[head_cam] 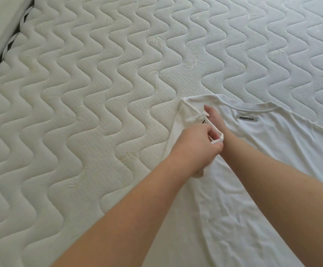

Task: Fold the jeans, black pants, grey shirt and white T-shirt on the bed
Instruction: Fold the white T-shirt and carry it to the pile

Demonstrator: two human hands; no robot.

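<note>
White cotton is pinched in the left hand [197, 147], which grips the sleeve hem [217, 138] of the white T-shirt [263, 151], while the right hand [213, 117] lies with straight fingers pressing the shoulder area flat. The shirt rests near the bed's [99, 93] lower right, collar label [246, 118] showing. To fold well, the sleeve should probably be drawn straight inward along a firm crease, with wrinkles smoothed first.
</note>
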